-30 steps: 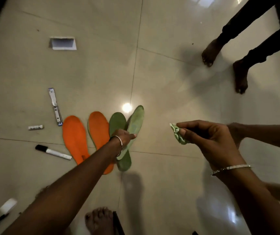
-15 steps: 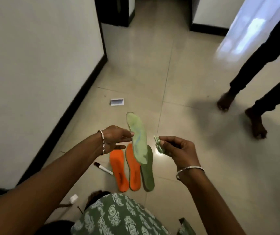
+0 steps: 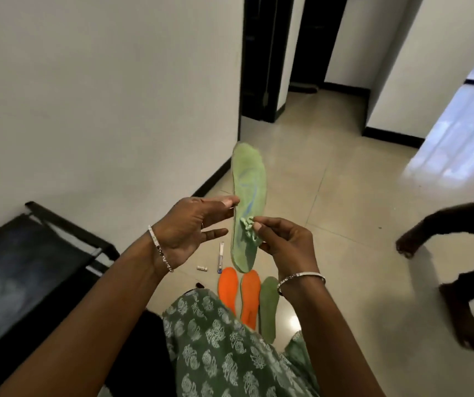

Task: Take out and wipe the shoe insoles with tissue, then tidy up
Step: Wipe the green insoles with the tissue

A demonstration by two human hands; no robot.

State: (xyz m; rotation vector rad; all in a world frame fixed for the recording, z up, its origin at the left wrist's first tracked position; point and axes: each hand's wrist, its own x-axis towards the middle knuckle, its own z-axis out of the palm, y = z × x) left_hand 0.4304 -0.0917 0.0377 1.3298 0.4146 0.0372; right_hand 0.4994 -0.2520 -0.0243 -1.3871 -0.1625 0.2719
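One pale green insole (image 3: 250, 179) is held upright above the floor (image 3: 330, 224); the left hand (image 3: 190, 227) pinches its edge while the right hand (image 3: 284, 247) pinches a wadded tissue (image 3: 248, 229) against it. Wiping pressure could twist the floppy insole out of that light pinch and drop it.

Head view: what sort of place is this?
Probably a home hallway: glossy tiled floor, plain white wall with dark skirting, a dark doorway ahead, and another person's bare foot.
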